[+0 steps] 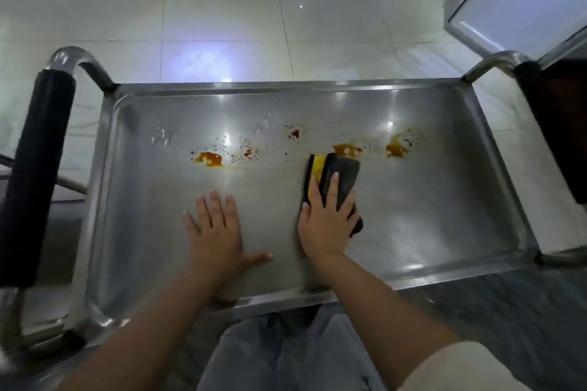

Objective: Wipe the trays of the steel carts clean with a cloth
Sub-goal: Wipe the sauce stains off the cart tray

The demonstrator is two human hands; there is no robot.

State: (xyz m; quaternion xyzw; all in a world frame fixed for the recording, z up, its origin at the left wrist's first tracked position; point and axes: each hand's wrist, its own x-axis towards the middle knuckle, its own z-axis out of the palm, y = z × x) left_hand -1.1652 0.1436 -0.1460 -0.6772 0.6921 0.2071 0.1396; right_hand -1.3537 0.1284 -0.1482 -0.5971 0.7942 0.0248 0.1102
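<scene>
On top of the steel cart sits its tray [444, 232], a wide shallow steel pan with a raised rim, looks rigid and slick, likely won't flex under pressure but the cart may roll on the tile floor [222, 9] if pushed hard. Black padded handles stand at both ends, left handle [35, 174] and right handle [552, 124]. Left hand [219, 232] lies flat on the tray bottom, fingers straight and spread, thumb out to the side, holding nothing, probably bracing the cart. Right hand [327, 219] presses down on the cloth [336, 181], fingers extended over its top, thumb along its left edge; whether the fingertips curl into the fabric I cannot tell. Cloth is a folded dark grey pad with a yellow face showing at the far left corner, soft, light, compressible, best handled with a flat palm on top so it doesn't bunch up. It sits mid-tray, just near of the stain row. Orange spills remain: one at left [208, 159], one touching the cloth's far edge [346, 149], one at right [397, 146], plus small red spots [296, 133], looks sticky.
</scene>
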